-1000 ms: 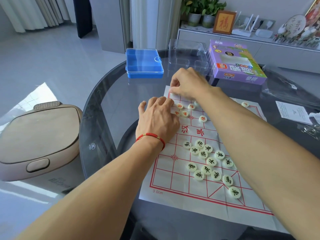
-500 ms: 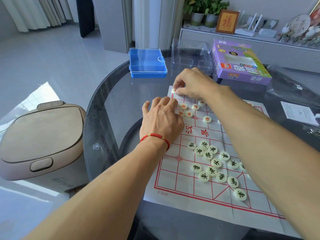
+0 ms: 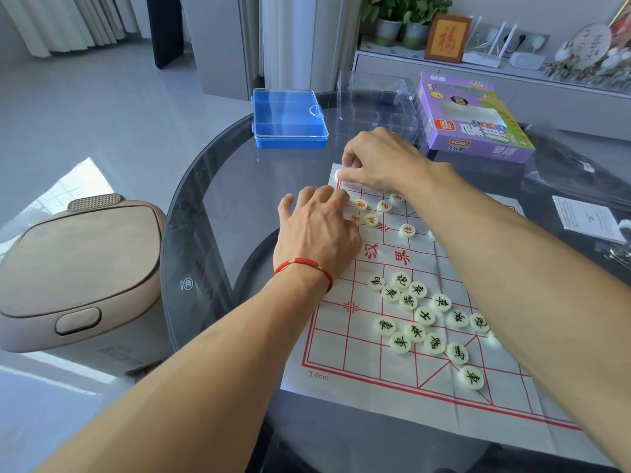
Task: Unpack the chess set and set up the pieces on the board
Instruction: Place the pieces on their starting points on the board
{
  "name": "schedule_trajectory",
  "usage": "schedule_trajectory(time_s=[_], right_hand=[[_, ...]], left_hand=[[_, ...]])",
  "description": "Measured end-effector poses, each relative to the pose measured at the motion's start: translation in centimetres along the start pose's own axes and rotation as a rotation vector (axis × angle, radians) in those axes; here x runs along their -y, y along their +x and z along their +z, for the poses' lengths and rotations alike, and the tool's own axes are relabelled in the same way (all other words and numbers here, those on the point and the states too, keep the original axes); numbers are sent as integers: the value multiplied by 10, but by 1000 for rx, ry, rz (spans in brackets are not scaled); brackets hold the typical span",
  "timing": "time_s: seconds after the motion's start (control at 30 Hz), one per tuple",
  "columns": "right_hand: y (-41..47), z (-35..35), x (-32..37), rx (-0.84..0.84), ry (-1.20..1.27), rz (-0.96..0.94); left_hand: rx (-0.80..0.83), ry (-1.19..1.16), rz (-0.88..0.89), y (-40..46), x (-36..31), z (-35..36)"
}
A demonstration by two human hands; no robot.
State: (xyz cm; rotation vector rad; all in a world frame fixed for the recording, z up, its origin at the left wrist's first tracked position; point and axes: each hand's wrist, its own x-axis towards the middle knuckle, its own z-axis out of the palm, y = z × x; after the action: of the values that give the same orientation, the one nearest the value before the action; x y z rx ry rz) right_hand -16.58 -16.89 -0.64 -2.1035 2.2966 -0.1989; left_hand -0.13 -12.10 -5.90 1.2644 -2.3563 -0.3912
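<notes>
A white paper chess board point(image 3: 345, 349) with red lines lies on the round glass table point(image 3: 218, 206). Several round pale pieces with black characters point(image 3: 425, 315) are scattered on its near half. A few red-character pieces point(image 3: 372, 220) sit on the far half. My right hand point(image 3: 382, 162) pinches a pale piece point(image 3: 339, 173) at the board's far left corner. My left hand point(image 3: 317, 230) rests on the board's left side, fingers curled over the red pieces; whether it holds one is hidden.
A blue plastic case point(image 3: 288, 119) with a clear lid, a clear plastic insert point(image 3: 374, 107) and the purple chess box point(image 3: 473, 121) stand at the table's far side. A paper slip point(image 3: 584, 218) lies right. A beige bin point(image 3: 75, 268) stands left of the table.
My right hand has set its piece lower onto the far left corner of the board. My left hand stays on the board's left side.
</notes>
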Motion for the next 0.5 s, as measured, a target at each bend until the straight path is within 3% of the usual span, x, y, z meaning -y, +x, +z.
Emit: schedule_trajectory(time_s=[0.13,0.33,0.5], right_hand=[[-19,-22,-13,-24,53,-49],[-56,-30,-32,176,20,-96],[-58,-17,-33,149,14,-97]], left_hand=[[17,4,1,1,1,0],[10,19,2,0,0,1],[13,17,-2,0,0,1]])
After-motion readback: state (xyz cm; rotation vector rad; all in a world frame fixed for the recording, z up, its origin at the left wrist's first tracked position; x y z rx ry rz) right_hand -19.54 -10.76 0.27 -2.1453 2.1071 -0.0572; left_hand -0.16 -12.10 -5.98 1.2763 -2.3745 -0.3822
